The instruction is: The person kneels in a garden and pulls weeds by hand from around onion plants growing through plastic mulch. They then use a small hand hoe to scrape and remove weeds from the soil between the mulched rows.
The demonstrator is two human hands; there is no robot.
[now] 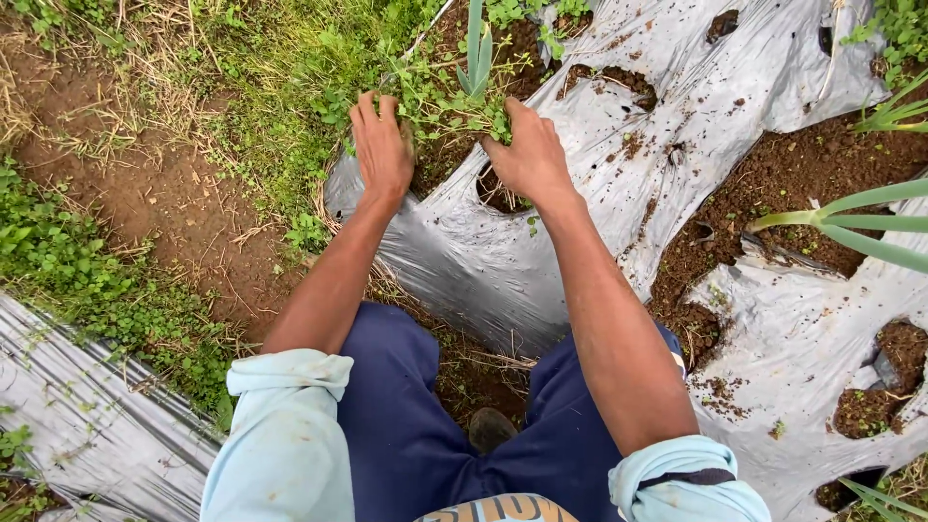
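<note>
My left hand (381, 145) and my right hand (529, 155) reach forward into a patch of small green weeds (447, 104) growing from a hole in the silver plastic mulch sheet (454, 261). The fingers of both hands curl down into the weeds on either side of a young onion plant (475, 53) with upright blue-green leaves. The fingertips are buried in the foliage, so the grip itself is hidden. Dark soil shows in a hole (498, 193) just below my right hand.
Torn silver mulch covers the bed to the right, with several soil-filled holes (773, 193) and more onion leaves (851, 222). A bare dirt path (174, 203) with grass and straw runs at left. Another plastic sheet (87, 425) lies at bottom left.
</note>
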